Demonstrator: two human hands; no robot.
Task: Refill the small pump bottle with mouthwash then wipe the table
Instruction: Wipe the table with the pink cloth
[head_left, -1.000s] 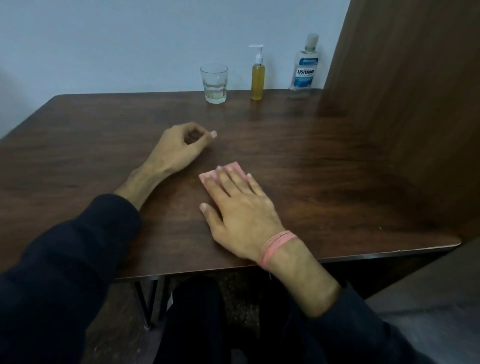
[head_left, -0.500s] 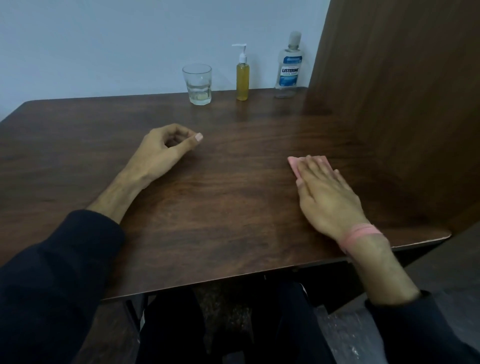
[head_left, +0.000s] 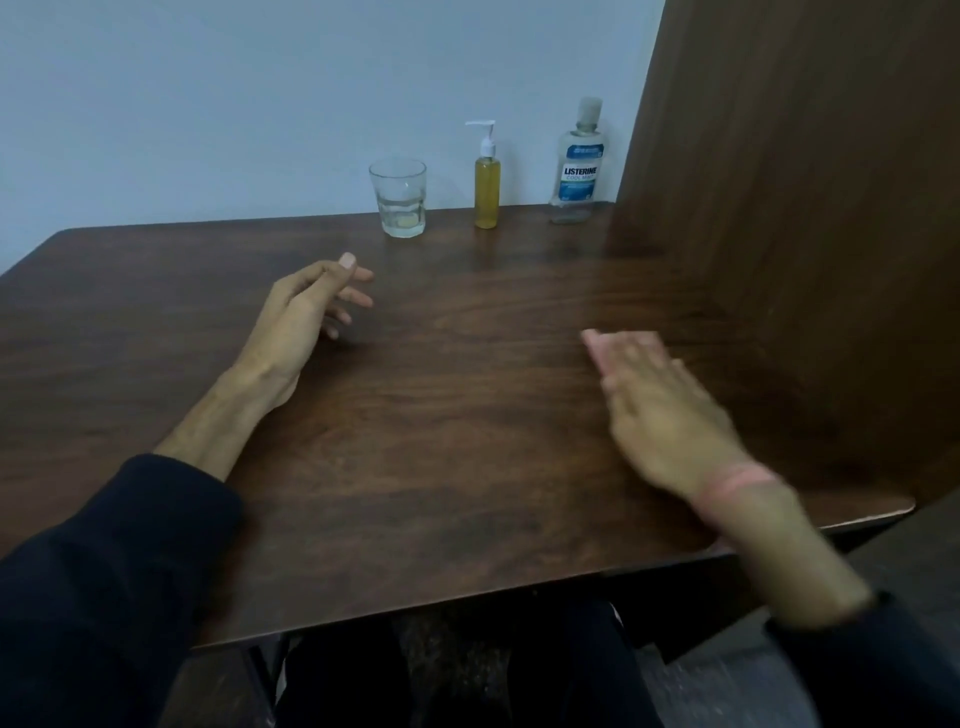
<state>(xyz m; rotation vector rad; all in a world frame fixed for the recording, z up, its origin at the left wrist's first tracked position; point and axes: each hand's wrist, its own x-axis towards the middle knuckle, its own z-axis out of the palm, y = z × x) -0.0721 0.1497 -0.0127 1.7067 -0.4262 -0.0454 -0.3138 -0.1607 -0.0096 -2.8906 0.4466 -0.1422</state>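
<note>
On the table (head_left: 441, 426), right hand (head_left: 662, 415) flat, seemingly pressing a pink cloth (head_left: 592, 341); left hand (head_left: 301, 309) relaxed, empty.

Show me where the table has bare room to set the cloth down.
Widest bare patch: the table middle, between left hand and right hand flat on the pink cloth. Also bare: the far-left corner, left of the glass. Crowded: the back edge, where glass, pump bottle and mouthwash bottle line up by the wooden panel.

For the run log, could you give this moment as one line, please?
step: wiping table | right hand: flat on pink cloth | left hand: open, empty | pump bottle: upright
</note>
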